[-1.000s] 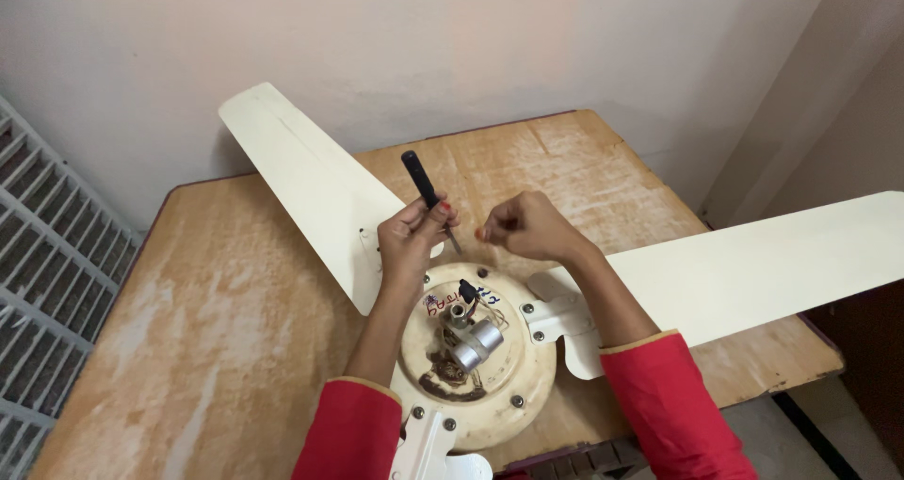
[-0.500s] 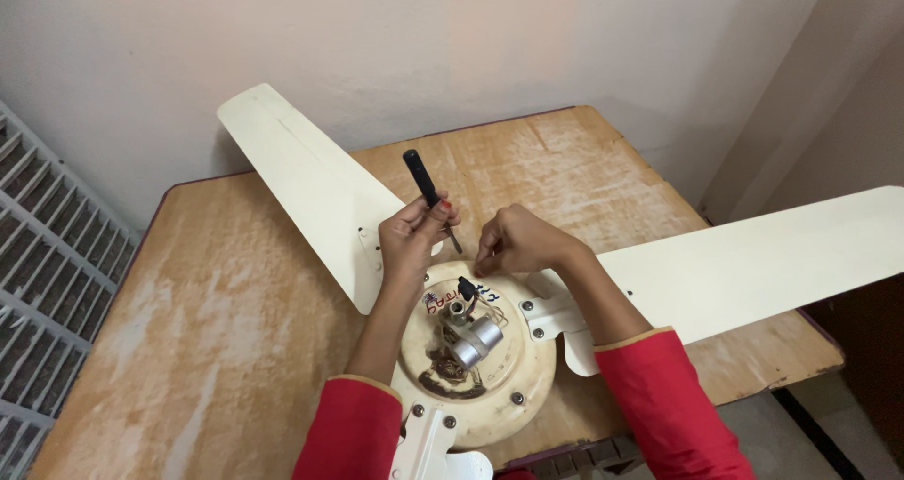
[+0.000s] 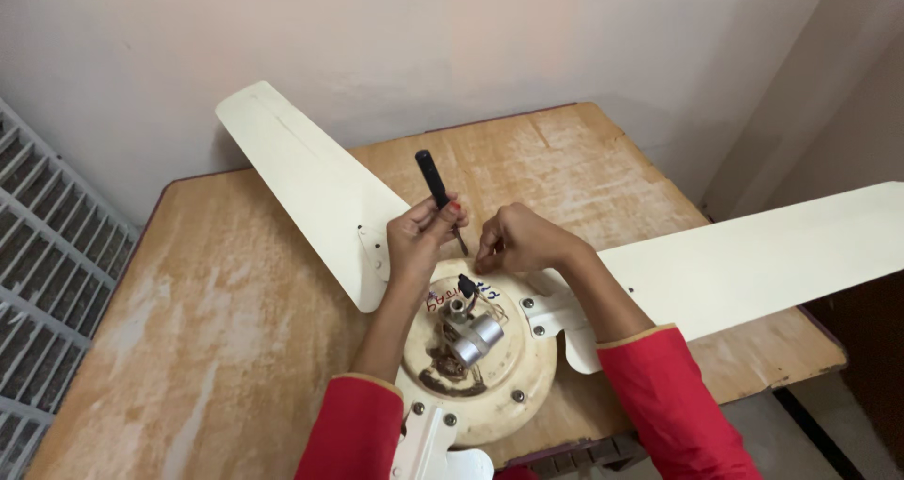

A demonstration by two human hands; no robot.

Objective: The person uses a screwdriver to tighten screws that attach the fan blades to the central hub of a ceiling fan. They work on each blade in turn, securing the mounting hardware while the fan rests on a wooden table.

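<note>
Still, left hand (image 3: 421, 238) stays closed around the screwdriver (image 3: 439, 192); right hand (image 3: 516, 240), fingers curled, has lowered onto the fan motor housing (image 3: 499, 367).

A black-handled screwdriver (image 3: 435, 181) and cream metal fan blades (image 3: 311, 184) show against a mottled orange-brown wooden tabletop (image 3: 226, 292), beside red sleeves (image 3: 353, 433).

No packages, signs or screens were in view. The only marking was handwriting in red and blue ink on the cream motor housing (image 3: 490, 358) of the ceiling fan, along its far rim just beyond the central shaft. It sat directly on the painted metal, not on a stuck label. Partly hidden.
</note>
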